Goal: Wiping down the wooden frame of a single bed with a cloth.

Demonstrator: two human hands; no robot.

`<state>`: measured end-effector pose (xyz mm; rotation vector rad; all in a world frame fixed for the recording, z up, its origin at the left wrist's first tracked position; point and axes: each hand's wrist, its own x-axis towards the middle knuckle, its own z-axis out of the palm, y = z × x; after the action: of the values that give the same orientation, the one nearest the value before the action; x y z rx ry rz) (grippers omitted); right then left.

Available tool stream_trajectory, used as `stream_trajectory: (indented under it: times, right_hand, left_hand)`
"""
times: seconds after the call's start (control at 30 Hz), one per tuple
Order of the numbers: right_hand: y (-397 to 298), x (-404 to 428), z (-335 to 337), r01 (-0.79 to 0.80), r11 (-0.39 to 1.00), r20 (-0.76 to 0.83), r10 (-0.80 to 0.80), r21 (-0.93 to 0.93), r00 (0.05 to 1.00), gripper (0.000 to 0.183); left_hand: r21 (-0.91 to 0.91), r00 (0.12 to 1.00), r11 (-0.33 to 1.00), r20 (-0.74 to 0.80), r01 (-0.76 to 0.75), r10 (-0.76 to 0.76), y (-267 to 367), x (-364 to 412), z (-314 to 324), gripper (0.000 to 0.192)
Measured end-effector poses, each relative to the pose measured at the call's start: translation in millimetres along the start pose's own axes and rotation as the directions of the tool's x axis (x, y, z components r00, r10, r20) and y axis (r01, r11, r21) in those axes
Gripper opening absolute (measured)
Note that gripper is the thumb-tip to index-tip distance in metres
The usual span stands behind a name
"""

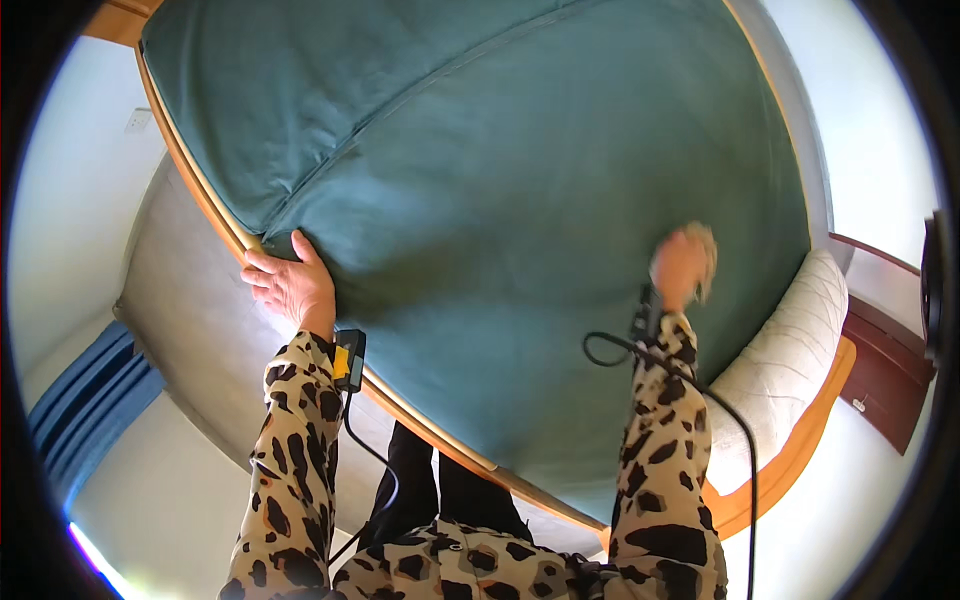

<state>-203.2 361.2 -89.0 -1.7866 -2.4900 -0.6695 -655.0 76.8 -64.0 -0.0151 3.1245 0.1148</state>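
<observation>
Before me spreads a smooth teal upholstered cushion (pixel 480 247), divided by a long seam, on a wooden frame (pixel 202 187). At the frame's left edge, by the seam's end, my left hand (pixel 296 289) rests with fingers apart and holds nothing. My right hand (pixel 679 266), blurred, is closed on a crumpled tan cloth (pixel 703 251) over the right part of the cushion. Most of the cloth is hidden by the hand. Both wrists carry small black devices with cables.
A whitish padded cushion (pixel 784 375) leans along a wooden armrest (pixel 787 457) on the right. A black cable (pixel 739 420) hangs beside my right forearm. Grey floor (pixel 195 292) lies left, with a blue curtain (pixel 94 397) beyond. A dark red panel (pixel 889 375) stands far right.
</observation>
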Motion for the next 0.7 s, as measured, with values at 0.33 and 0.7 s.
stream_trajectory:
  times: [0.33, 0.7]
  right_hand:
    - [-276.6, -22.8, -151.7, 0.434, 0.286, -0.187, -0.611, 0.854, 0.769, 0.009]
    - [-260.1, 188.4, -75.0, -0.003, 0.762, 0.06, -0.047, 0.648, 0.997, 0.025]
  left_hand:
    - [0.013, 0.99, 0.99, -0.017, -0.142, 0.142, -30.0, 16.6, 10.9, 0.085]
    - [0.005, 0.973, 0.977, -0.083, -0.213, 0.213, -29.5, 14.3, 24.8, 0.083]
